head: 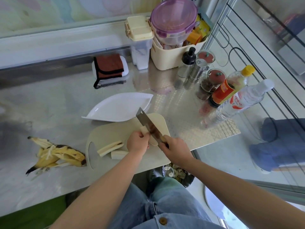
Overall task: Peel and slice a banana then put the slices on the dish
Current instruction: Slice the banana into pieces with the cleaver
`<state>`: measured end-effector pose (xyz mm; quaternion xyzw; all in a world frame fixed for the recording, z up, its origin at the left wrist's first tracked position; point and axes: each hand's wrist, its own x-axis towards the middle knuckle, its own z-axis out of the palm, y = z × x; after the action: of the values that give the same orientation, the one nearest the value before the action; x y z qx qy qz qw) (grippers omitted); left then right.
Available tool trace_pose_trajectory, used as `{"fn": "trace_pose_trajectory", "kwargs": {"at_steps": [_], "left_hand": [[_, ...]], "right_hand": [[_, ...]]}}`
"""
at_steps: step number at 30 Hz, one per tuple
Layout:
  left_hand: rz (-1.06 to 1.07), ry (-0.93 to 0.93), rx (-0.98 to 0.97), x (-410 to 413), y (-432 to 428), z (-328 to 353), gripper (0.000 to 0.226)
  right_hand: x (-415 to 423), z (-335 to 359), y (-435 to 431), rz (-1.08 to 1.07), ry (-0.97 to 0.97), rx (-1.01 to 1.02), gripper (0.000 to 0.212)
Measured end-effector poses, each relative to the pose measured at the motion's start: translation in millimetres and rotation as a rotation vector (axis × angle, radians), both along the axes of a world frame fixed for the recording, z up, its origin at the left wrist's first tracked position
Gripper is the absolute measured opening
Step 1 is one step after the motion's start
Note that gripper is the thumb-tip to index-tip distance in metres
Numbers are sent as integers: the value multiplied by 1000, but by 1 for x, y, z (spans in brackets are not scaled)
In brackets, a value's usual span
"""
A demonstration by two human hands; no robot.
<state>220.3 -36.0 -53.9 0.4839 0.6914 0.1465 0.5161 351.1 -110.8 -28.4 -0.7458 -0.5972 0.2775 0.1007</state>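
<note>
Left hand (137, 142) holds banana (143, 129); right hand (175, 150) grips knife (146, 120), seemingly cutting.

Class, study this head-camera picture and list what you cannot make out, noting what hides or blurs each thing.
1. Banana piece, head view: mostly covered by the left hand and the knife.
2. Knife handle, head view: hidden inside the right hand.
3. Bottle label, head view: print too small to read.
4. Basket contents, head view: hidden by the lidded bowl.
</note>
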Motion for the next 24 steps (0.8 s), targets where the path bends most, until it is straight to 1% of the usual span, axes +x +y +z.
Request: {"fn": "trace_pose_trajectory", "kwargs": {"at_steps": [3,6,7,8,9,10,12,16,20,24], "left_hand": [[1,37,11,1,-1,-1,34],[-54,132,38,0,0,-1,33],[-68,170,50,0,1,0,31],[-73,197,65,-1,1,1,30],[-76,219,76,-1,1,2,34],[-88,239,88,-1,2,3,39],[-128,262,122,0,3,0,46],[-212,291,160,2,7,0,52],[-293,396,206,7,7,4,54],[-346,499,271,18,2,6,70]], "right_hand": [[3,1,2,-24,59,9,24],[9,3,1,-58,117,30,35],[12,4,1,-68,141,32,35],[14,6,0,-85,168,32,30],[16,7,0,-104,190,33,27],[19,8,0,-122,203,37,28],[23,9,0,-152,200,46,32],[29,7,-3,-181,163,56,38],[34,4,-6,-183,149,47,37],[35,5,-3,-179,149,44,37]]}}
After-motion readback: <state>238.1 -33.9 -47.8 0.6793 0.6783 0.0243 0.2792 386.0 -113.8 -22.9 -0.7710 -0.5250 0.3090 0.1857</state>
